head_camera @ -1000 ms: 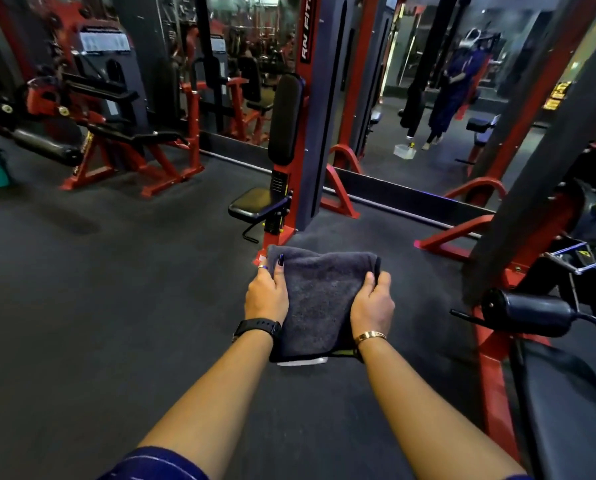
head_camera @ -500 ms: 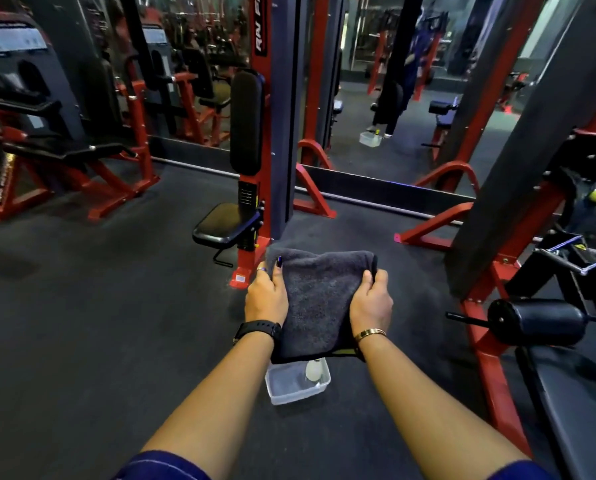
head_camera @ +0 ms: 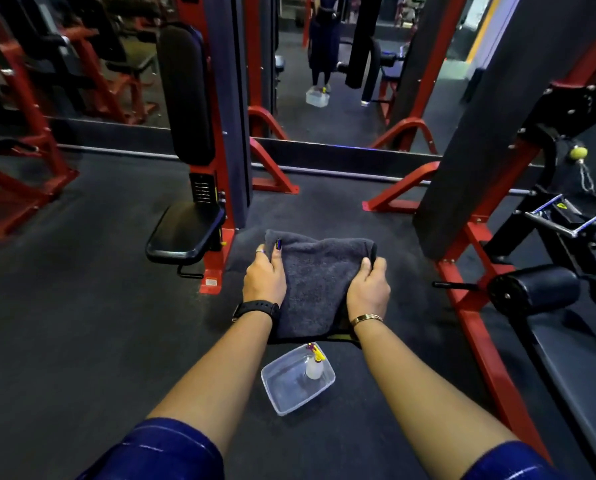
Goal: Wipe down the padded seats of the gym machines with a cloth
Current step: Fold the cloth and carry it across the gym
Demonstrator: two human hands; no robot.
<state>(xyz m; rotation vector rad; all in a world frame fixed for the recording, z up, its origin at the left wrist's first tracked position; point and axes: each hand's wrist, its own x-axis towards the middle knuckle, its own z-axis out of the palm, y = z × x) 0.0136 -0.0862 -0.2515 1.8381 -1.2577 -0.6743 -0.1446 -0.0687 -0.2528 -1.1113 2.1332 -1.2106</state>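
Observation:
A folded dark grey cloth (head_camera: 315, 278) is held out in front of me, above the floor. My left hand (head_camera: 264, 278) grips its left edge and my right hand (head_camera: 369, 289) grips its right edge, thumbs on top. A small black padded seat (head_camera: 185, 230) on a red and grey machine stands just left of the cloth, with its tall black back pad (head_camera: 185, 95) above it. At the right edge lies a long black padded bench (head_camera: 580, 375) with a black roller pad (head_camera: 535, 289) over it.
A clear plastic tub (head_camera: 296, 381) holding a small spray bottle (head_camera: 314, 365) sits on the dark rubber floor below my hands. Red machine frames (head_camera: 473, 306) flank me right and left. A wall mirror (head_camera: 341, 64) ahead reflects a standing person.
The view has moved forward and tilted down: the seat and machine came closer and the tub with the bottle came into sight under the cloth. Both hands kept their hold on the cloth.

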